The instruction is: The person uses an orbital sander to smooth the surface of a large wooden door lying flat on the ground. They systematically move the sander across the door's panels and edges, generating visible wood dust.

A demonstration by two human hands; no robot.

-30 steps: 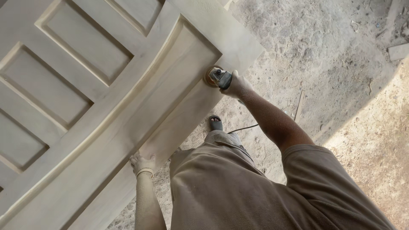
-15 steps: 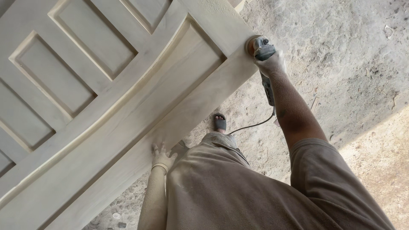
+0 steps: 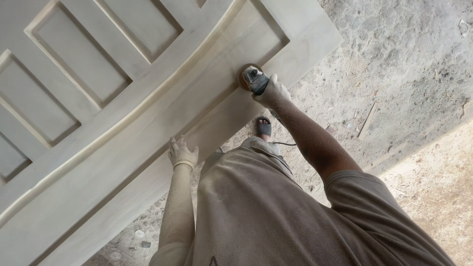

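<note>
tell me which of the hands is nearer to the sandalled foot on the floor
The right. The right hand grips the sander on the wooden door, just above the sandalled foot in the view. The left hand lies flat on the door's edge, further off to the left.

Our right hand [image 3: 274, 91] wraps the sander [image 3: 253, 79] so that most of its body is hidden, and its disc lies face down on the wooden door [image 3: 123, 148], so we cannot see the abrasive side. The door runs off the top, left and bottom edges, and our torso covers its near rim. The cord [image 3: 283, 143] perhaps runs behind our arm.
</note>
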